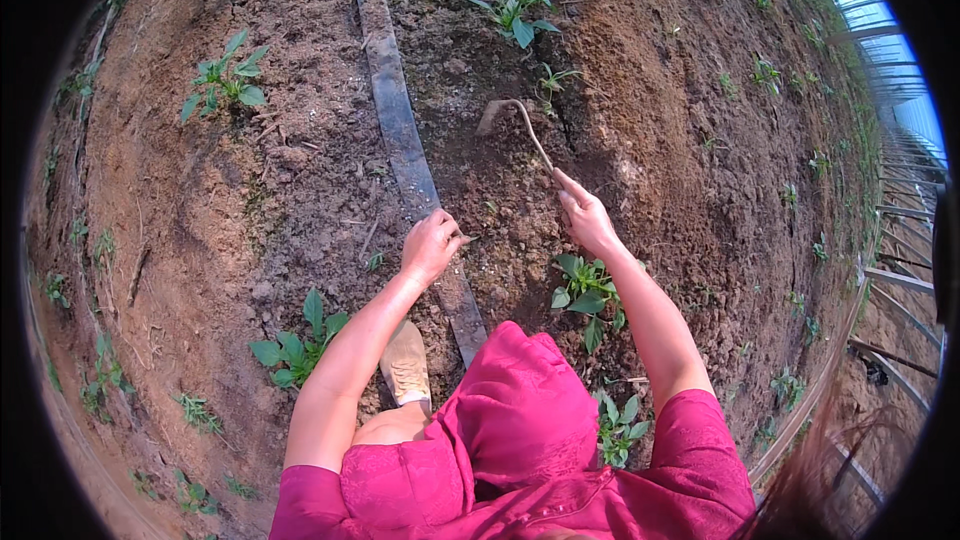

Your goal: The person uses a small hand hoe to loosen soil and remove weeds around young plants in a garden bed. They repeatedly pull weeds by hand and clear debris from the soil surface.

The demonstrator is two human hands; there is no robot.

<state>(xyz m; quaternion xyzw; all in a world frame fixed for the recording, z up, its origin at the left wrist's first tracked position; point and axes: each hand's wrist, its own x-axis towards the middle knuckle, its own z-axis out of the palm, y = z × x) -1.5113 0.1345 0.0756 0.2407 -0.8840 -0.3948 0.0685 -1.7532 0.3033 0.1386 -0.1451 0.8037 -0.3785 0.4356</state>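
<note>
My right hand grips the handle of a short hand hoe with a curved neck. The hoe's blade rests at the soil, left of a small narrow-leaved weed. Above the dark drip tape, my left hand has its fingers pinched together. A small sprig, seemingly a weed, pokes out from the fingertips, mostly hidden by them. A leafy young plant, possibly a pepper, grows just below my right wrist. Another such plant stands beyond the hoe.
More young plants grow left of the tape, one upper left and one beside my left forearm. My shoe stands on the soil by the tape. Greenhouse framing curves along the right edge.
</note>
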